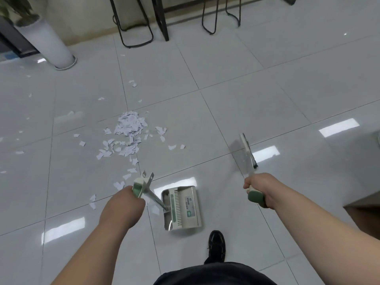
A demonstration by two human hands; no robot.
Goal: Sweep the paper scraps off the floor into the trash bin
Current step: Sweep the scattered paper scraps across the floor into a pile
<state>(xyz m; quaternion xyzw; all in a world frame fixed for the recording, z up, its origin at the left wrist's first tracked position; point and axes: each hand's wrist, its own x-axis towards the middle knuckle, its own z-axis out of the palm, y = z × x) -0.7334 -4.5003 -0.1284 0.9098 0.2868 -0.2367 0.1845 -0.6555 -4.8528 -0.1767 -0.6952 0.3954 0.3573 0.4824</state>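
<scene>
**Dustpan and broom in hand, scraps ahead on the tiles**

At the bottom edge, dark trousers [213, 274] and one black shoe [217, 244] planted on the glossy pale floor [267, 99]. Just ahead of the shoe, a metal dustpan [183, 206] with a row of comb teeth and a green label, carried on a slanted metal shaft. Hard to tell whether resting on the tiles or just off them.

At the top of that shaft, the left hand [123, 204], fingers curled tight round the green grip, seen from the back with the fingertips hidden. Across to the right, the right hand [260, 190], wrapped the same way round a second green grip and holding a broom [247, 153] angled forward and away. Broom head blurred, dark bristles along its right edge, contact with the floor unclear. Well apart from the litter.

Farther out and left of centre, the paper scraps [130, 125]: a dense white heap on the tiles, with a looser trail running back from it to just beside the left hand. A few pieces lying next to the dustpan shaft. More stray bits scattered thinly to the left and beyond the heap.

Farthest off, at upper left, a tall white planter [55, 42] with green leaves above it. Along the wall at the top, black furniture legs [162, 21].
</scene>
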